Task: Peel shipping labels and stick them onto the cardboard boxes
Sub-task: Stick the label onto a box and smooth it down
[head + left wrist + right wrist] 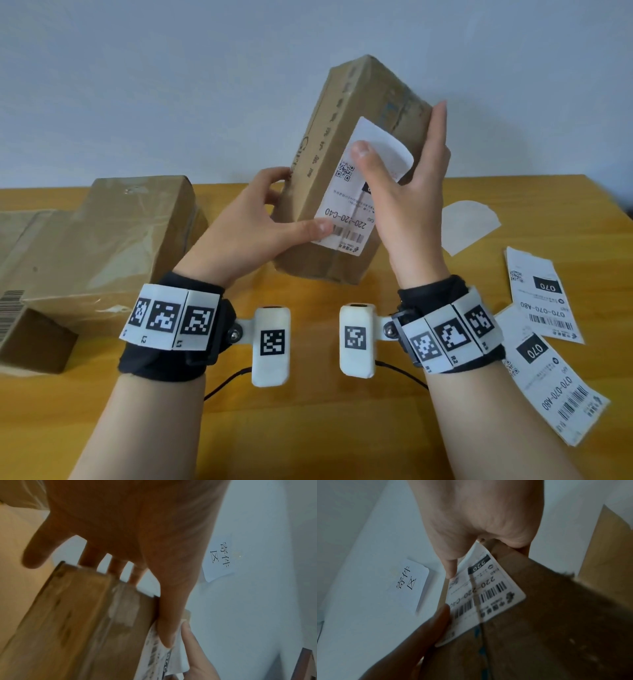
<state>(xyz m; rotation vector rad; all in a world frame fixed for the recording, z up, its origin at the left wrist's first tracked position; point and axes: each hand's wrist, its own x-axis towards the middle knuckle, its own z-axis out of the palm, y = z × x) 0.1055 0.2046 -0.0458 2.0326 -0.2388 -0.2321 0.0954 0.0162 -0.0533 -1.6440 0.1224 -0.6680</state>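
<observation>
A brown cardboard box (342,113) is held tilted up above the wooden table (308,428). My left hand (253,226) grips its lower left side, fingers behind it and thumb pressing the lower corner of a white shipping label (346,209) printed 220-220-C40. My right hand (407,192) presses its thumb on the label's upper part, while its fingers stand straight along the box's right side. The label's top end curls away from the cardboard. The right wrist view shows the label (488,592) lying across the box (547,615) seam. The left wrist view shows the box (77,615) end.
Two larger taped boxes (130,233) and a small barcoded box (27,335) stand at the left. Two loose labels (541,294) (551,387) lie at the right edge. A peeled backing sheet (466,226) lies behind them. A paper sign (217,561) hangs on the wall.
</observation>
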